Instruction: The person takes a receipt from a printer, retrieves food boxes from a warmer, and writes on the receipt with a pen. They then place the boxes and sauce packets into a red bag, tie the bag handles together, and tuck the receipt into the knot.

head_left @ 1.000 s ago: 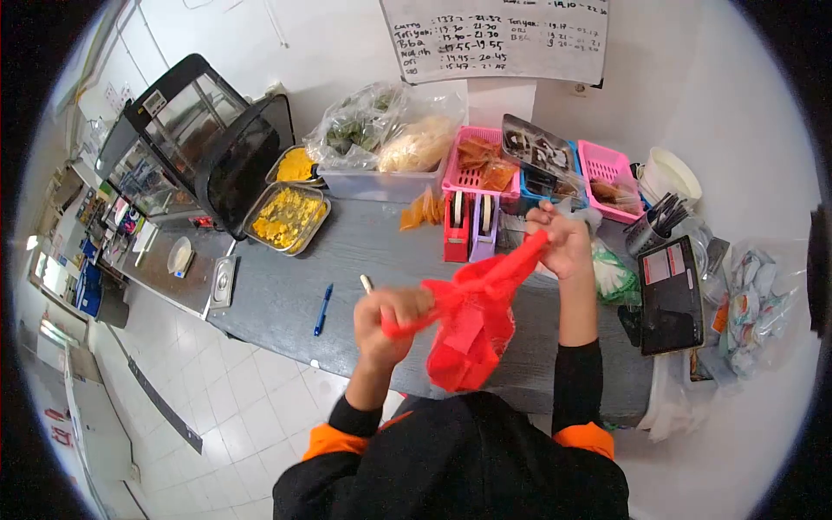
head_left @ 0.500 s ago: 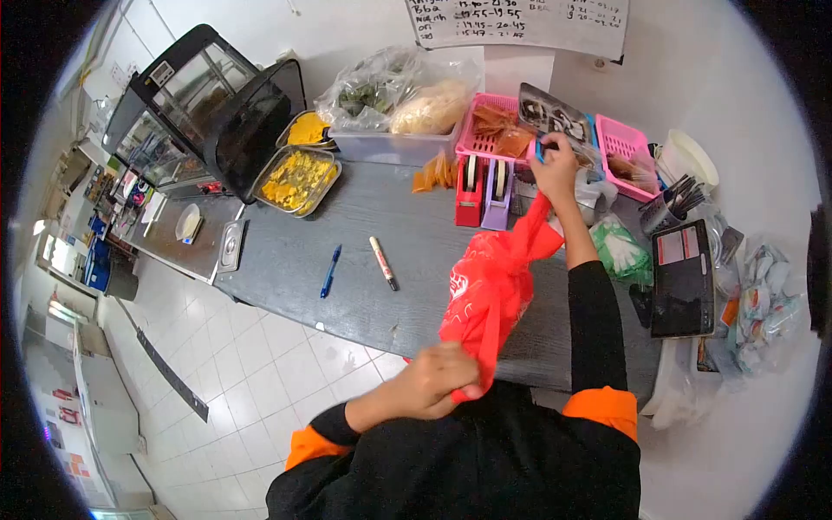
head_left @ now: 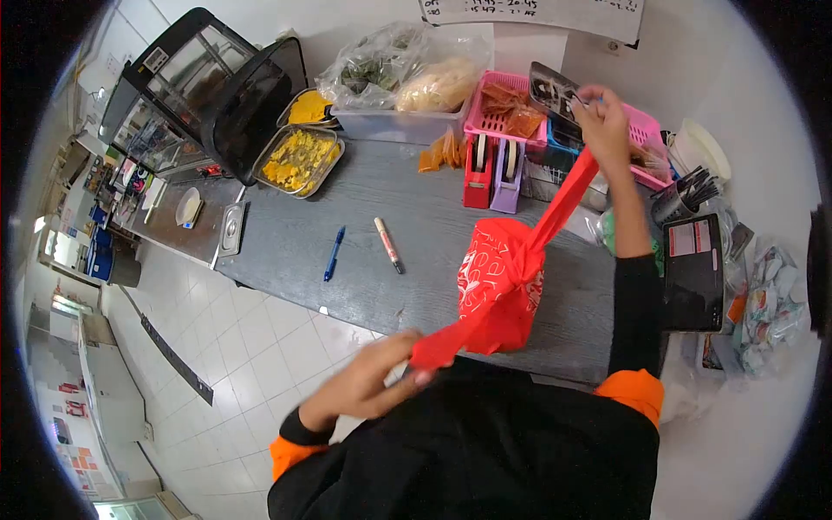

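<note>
A red plastic carrier bag (head_left: 498, 290) with white lettering stands filled on the grey table, its contents hidden. Its two handles cross at a knot on top. My left hand (head_left: 368, 379), slightly blurred, grips one handle and draws it toward the lower left. The other handle runs up taut into my right hand (head_left: 604, 130), closed round it above the pink baskets. Left of the bag lie a capped white marker (head_left: 389, 245) and a blue pen (head_left: 334, 253). Behind it stand a red tape dispenser (head_left: 477, 173) and a purple tape dispenser (head_left: 508, 178).
A pink basket (head_left: 472, 121) holds orange sachets. A tablet (head_left: 695, 273) and a cup of black utensils (head_left: 680, 199) stand right. At the back left are a metal tray of yellow food (head_left: 299, 162), a glass display case (head_left: 195, 95) and a plastic tub (head_left: 390, 126).
My hands have moved apart, right hand up and right, left hand to the left. The bag's bunched top has become a knot with both handles stretched. The view has tilted slightly down.
</note>
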`<state>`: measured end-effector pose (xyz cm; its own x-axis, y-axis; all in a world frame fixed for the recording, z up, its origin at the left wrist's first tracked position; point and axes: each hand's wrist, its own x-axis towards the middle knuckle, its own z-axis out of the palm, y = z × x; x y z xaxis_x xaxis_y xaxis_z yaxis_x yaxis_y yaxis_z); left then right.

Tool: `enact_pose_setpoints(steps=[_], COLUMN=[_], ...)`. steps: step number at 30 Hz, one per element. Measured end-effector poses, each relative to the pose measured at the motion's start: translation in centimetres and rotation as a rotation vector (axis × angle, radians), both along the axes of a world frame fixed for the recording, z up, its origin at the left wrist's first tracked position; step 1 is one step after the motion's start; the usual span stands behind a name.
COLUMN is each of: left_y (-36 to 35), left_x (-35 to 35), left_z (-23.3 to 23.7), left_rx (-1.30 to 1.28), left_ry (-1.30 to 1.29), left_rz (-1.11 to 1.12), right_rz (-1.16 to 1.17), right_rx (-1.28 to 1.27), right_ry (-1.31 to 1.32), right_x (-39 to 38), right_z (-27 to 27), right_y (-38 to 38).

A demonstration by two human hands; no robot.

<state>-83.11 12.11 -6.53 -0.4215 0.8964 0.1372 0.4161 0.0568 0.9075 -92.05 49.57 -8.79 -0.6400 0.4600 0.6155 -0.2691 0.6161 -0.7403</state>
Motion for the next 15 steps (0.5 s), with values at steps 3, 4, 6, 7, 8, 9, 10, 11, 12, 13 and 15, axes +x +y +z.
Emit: enact_pose_setpoints(steps=[3,4,6,7,8,9,10,11,12,13,15], left_y=[3.8,5.7,9.8,11.3,12.3,13.3,14.0,14.5,15.0,15.4,16.7], left_x=[-3.4,-4.6,-6.4,-6.7,-7.0,-7.7,-8.0,-8.2,-8.1,-8.0,-8.4], left_z=[1.2,0.9,0.2,0.1,-1.3,-3.3,-3.7,-4.1,-4.3,-4.7,-5.4], left_rx=[0.128,0.253,0.335,0.287,0.298,0.300,0.299,0.395,0.409,0.436,0.502], left_ry=[0.365,0.486,0.706,0.803,0.808,0.722,0.635,0.842,0.843,0.628,0.015], left_rz=[0.091,0.129,0.172,0.178,0.167,0.106,0.043,0.090,0.074,0.220,0.360], right_rz=[0.357,0.429,0.688,0.677,0.679,0.681,0.665,0.558,0.447,0.330,0.264], right_rx=[-0.239,-0.220,-0.152,-0.147,-0.207,-0.267,-0.261,-0.115,0.030,0.057,0.116], right_ry=[-0.065,-0.120,-0.030,-0.026,-0.012,0.003,0.011,0.087,0.155,0.112,0.014], right_x=[4.0,5.3,6.6,7.7,8.9,9.6,10.0,10.4,10.8,11.7,11.1], right_z=[7.3,8.3,7.9,7.8,7.8,7.8,7.2,6.0,4.7,3.2,-1.3], right_y=[-6.9,-8.7,-11.0,-11.6,-12.2,-12.6,-12.2,-11.1,-10.2,-10.0,-10.8])
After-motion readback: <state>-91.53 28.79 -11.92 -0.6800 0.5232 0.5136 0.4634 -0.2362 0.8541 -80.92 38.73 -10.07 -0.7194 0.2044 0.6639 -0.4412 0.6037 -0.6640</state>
